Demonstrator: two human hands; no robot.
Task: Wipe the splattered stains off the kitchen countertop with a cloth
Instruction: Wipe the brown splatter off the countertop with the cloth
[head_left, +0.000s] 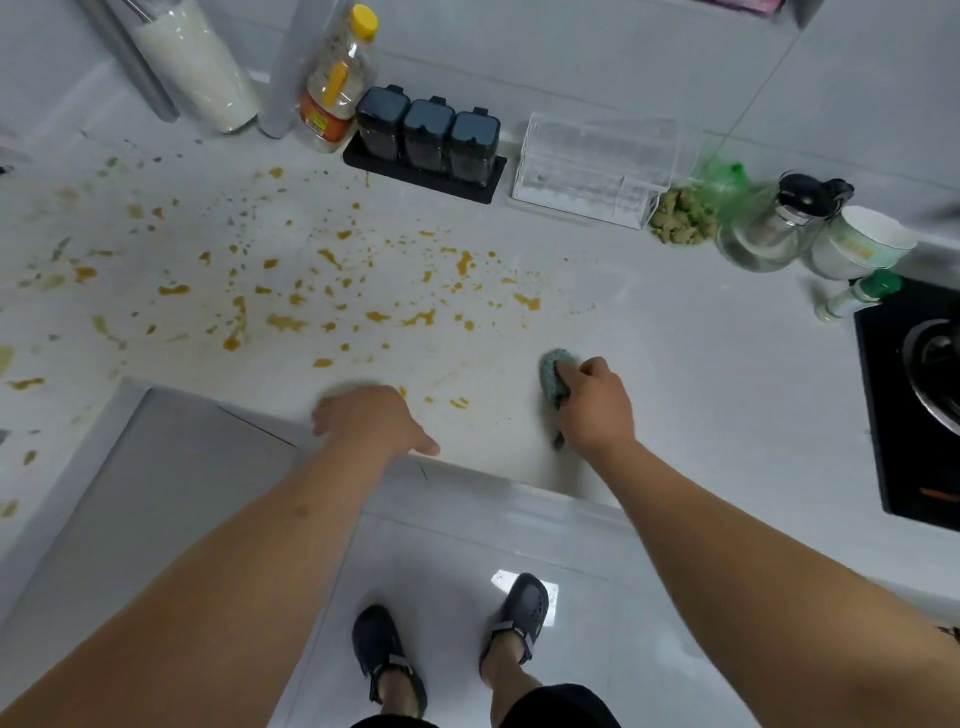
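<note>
My right hand (597, 410) grips the cloth (558, 374) on the counter (675, 364), right of the stains (311, 291); left hand (371, 421) flat, fingers spread; jars (428, 140) behind the stains.

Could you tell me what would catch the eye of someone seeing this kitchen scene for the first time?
First, the orange-brown stains splattered across the left and middle of the pale countertop. Next, the right hand gripping a blue-green cloth near the counter's front edge, just right of the splatter, while the left hand rests on the edge. Along the back wall stand three dark spice jars on a black tray.
</note>
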